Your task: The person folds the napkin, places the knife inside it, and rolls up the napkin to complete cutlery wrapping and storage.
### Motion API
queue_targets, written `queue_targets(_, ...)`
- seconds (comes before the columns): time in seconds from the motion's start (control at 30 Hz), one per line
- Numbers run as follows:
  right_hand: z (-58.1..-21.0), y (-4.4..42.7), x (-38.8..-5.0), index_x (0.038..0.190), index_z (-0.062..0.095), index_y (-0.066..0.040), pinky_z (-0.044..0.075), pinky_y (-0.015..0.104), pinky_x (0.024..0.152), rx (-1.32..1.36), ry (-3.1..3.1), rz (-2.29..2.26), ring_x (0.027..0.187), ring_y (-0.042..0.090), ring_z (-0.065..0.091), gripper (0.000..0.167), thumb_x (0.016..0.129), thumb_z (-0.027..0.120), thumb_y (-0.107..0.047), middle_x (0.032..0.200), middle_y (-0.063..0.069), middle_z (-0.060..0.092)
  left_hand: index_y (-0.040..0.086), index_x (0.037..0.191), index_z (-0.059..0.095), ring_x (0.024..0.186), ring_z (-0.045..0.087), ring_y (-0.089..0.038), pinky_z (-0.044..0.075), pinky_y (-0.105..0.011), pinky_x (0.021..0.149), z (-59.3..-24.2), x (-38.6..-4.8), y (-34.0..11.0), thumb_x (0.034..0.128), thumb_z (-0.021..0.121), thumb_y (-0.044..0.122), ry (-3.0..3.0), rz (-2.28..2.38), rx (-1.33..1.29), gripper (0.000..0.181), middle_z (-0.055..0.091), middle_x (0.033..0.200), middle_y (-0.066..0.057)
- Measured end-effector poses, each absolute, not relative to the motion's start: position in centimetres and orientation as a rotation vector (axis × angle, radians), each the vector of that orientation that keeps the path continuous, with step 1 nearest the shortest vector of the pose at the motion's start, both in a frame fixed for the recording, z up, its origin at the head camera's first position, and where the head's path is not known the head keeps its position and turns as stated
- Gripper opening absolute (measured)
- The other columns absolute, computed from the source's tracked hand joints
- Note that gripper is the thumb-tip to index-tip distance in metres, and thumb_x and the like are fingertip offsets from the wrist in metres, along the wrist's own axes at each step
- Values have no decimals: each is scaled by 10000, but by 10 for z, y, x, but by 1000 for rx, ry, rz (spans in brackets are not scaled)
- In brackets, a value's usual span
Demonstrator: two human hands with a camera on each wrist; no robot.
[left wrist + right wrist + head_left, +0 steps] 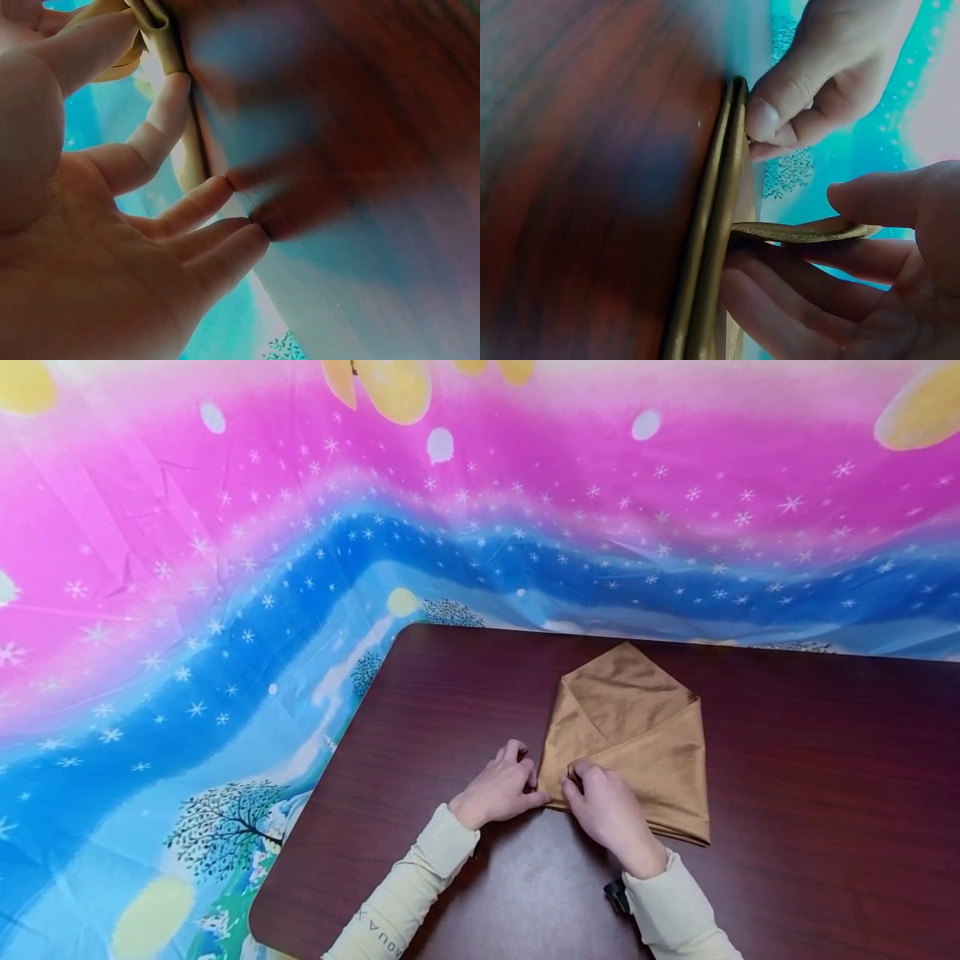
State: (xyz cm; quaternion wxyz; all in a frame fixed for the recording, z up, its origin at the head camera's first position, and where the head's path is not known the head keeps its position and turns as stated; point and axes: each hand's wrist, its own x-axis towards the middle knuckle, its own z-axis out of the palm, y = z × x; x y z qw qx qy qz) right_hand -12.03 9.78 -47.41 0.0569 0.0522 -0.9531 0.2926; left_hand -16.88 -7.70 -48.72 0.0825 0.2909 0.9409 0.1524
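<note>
A shiny golden-brown cloth point(660, 777) lies folded on the table like an envelope, its peak pointing to the far edge. At its near left corner my left hand point(501, 787) holds the folded edge between thumb and forefinger. The left wrist view shows the other fingers of that hand touching the tabletop. My right hand point(609, 806) is over the near part of the cloth. In the right wrist view its thumb and fingers pinch a raised flap point(802, 231), which stands up from stacked folded layers point(720, 202). The flap's tip is partly hidden in the head view.
The dark reddish-brown table point(420, 710) has a rounded corner at the far left. A colourful printed backdrop point(480, 485) hangs behind and to the left. A small black object point(618, 896) shows at the right wrist.
</note>
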Motion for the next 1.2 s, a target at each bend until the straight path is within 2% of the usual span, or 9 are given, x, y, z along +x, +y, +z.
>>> queue_targets(0.23,-478,89,-112,765,657,-129,465,470,556,168,-2921,760,696,364,651,154,883,660,-228,707,127,656,137,853,611,1162,525,-292,468,-393,955,-487,-170,-77,936,604,362,2802,441,875,240,463,1310,-167)
queue_targets(0.5,-479,89,-107,873,709,-118,497,503,644,175,-2920,761,808,343,650,132,897,640,-227,811,113,698,165,824,613,1174,518,-283,465,-395,948,-487,-171,-76,985,515,368,2785,498,817,278,484,1298,-152)
queue_targets(0.63,-479,91,-105,962,725,-100,505,488,670,206,-2923,772,827,326,652,156,890,656,-219,869,107,718,165,785,601,1167,525,-290,467,-401,946,-485,-170,-75,973,540,324,2791,512,819,254,490,1294,-163)
queue_targets(0.73,-477,95,-105,970,722,-102,508,463,680,235,-2933,811,826,300,652,145,889,664,-208,870,82,715,177,731,584,1171,499,-297,457,-415,938,-482,-169,-76,938,570,286,2783,534,802,234,491,1291,-162)
queue_targets(0.83,-476,101,-106,1011,722,-85,519,456,745,261,-2937,865,879,291,670,170,889,669,-191,929,74,725,210,687,569,1124,457,-284,431,-404,861,-481,-168,-76,895,598,286,2778,547,767,224,496,1248,-125)
queue_targets(1.0,-473,117,-106,1046,714,-36,502,481,857,252,-2926,874,995,327,657,220,865,695,-160,1028,119,719,238,655,558,1015,408,-233,344,-317,754,-482,-167,-75,874,621,335,2781,534,725,248,502,1144,-66)
queue_targets(1.2,-474,142,-104,969,715,-48,497,463,798,228,-2935,778,918,300,629,178,819,724,-145,923,82,661,233,667,575,999,399,-221,343,-305,749,-483,-168,-75,872,636,333,2763,543,702,235,505,1134,-58)
